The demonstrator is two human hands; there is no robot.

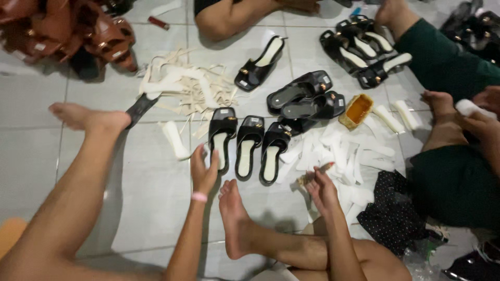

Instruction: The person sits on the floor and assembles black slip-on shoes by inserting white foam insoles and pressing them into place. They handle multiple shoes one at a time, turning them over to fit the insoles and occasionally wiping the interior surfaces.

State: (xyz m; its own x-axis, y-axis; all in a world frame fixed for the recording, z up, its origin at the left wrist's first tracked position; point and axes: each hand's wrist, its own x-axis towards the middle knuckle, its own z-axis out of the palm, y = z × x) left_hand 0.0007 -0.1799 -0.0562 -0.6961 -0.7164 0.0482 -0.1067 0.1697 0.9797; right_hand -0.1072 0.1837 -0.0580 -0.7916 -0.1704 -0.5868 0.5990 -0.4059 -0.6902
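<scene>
Tiled floor (pixel 156 208), frame centre: left hand (pixel 203 169) fingers spread on black sandal (pixel 222 136); right hand (pixel 320 187) fingers pinching brush (pixel 315 174).

A heap of brown sandals (pixel 67 34) fills the far left corner of the tiled floor (pixel 31 156). Cream strips (pixel 187 86) lie tangled near the middle — a single black slipper (pixel 259 65) just beyond them. Farther right, more black slippers (pixel 364 49) cluster beside a small yellow tub (pixel 357 110). A dark dotted cloth (pixel 390 213) lies crumpled at the lower right.
</scene>
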